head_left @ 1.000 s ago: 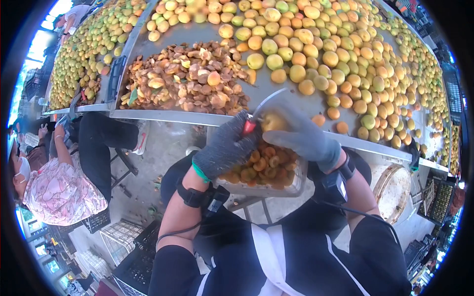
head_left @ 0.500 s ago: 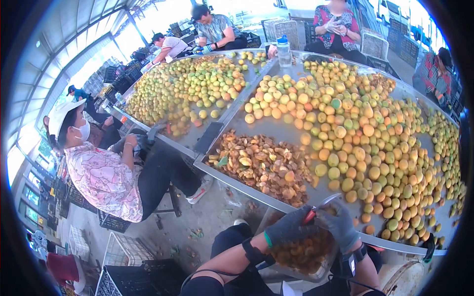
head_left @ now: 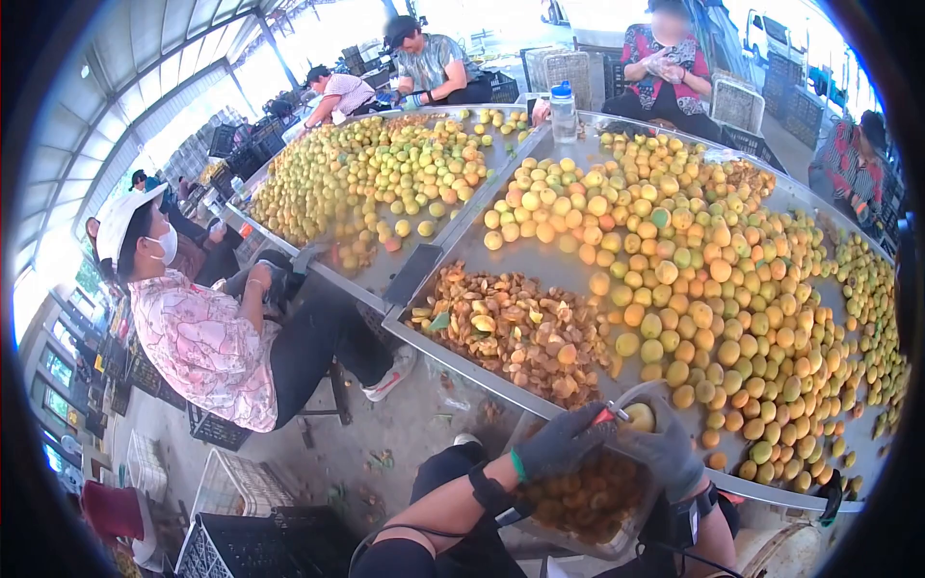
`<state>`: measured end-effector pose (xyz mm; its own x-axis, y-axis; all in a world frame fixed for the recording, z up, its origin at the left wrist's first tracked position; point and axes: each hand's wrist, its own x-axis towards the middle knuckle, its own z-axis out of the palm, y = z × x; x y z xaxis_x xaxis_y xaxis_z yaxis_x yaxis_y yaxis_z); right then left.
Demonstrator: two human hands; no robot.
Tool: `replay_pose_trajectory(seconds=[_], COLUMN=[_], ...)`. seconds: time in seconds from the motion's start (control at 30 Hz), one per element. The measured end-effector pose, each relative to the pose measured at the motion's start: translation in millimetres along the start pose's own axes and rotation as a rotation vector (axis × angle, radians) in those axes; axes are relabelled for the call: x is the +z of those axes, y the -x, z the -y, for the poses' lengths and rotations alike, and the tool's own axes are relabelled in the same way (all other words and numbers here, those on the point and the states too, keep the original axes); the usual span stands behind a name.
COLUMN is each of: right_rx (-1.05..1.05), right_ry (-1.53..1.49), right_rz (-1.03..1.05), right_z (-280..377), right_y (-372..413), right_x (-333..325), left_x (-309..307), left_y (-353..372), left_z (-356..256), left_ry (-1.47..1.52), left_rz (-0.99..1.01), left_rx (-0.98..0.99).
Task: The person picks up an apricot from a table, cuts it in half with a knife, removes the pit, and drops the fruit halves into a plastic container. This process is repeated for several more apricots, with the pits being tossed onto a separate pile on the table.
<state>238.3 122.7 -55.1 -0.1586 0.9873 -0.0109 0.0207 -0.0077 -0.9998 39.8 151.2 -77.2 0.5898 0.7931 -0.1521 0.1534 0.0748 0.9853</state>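
— What are the fingers doing?
— The left hand (head_left: 564,438), in a dark glove, has its fingers curled tight round the red handle of a knife (head_left: 604,416). The right hand (head_left: 663,453), gloved in grey, pinches an apricot (head_left: 639,416) between thumb and fingertips. The fruit sits right against the knife, over the table's near rim.
— Anything different from a moment ago?
— Half a second ago the fruit was almost buried in the glove. Now its yellow-green face shows above the fingers, so it has been turned or lifted a little. Both grips are unchanged. I judge the cut is under way and not finished, since the fruit looks whole.
— And round the hands?
— Just beneath them sits a clear tub (head_left: 588,541) full of orange halves. Beyond it is the metal table (head_left: 453,358), with a heap of stones and scraps (head_left: 511,332) close by and loose apricots (head_left: 713,289) spread far across it. A person in a flowered shirt (head_left: 198,342) sits at the left.
— What can't you tell?
— The blade. A thin pale curve above the fruit may be it, but I cannot say whether it is in the flesh. The tub's lower part and the right wrist are cut off at the picture's bottom edge.
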Motion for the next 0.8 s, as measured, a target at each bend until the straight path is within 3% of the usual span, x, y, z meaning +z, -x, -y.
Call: replay_pose_trajectory(seconds=[0.1, 0.17, 0.2, 0.27, 0.3, 0.43, 0.63, 0.8], right_rx=[0.087, 0.122, 0.12, 0.178, 0.186, 0.07, 0.187, 0.171], right_ry=[0.166, -0.001, 0.005, -0.131, -0.124, -0.048, -0.393, -0.132], right_rz=[0.021, -0.053, 0.013, -0.056, -0.01, 0.004, 0.061, 0.01], right_z=[-5, -18, -20, -26, -35, -56, -10, -16], right_y=[-9, -4, -4, -3, -4, -7, -5, -6], right_x=[-1, 6, 7, 8, 6, -2, 16, 2], left_x=[-1, 4, 4, 3, 3, 3, 2, 4], left_y=[-7, -8, -12, -20, -20, -22, -20, -18], left_z=[-1, 12, 20, 34, 38, 35, 21, 24], left_ry=[0.116, -0.184, -0.182, -0.192, -0.184, -0.255, -0.25, -0.142], left_rz=[-0.03, -0.116, -0.182, -0.048, -0.094, -0.042, -0.038, 0.01], left_rx=[-0.081, 0.268, 0.257, 0.219, 0.208, 0.203, 0.235, 0.201])
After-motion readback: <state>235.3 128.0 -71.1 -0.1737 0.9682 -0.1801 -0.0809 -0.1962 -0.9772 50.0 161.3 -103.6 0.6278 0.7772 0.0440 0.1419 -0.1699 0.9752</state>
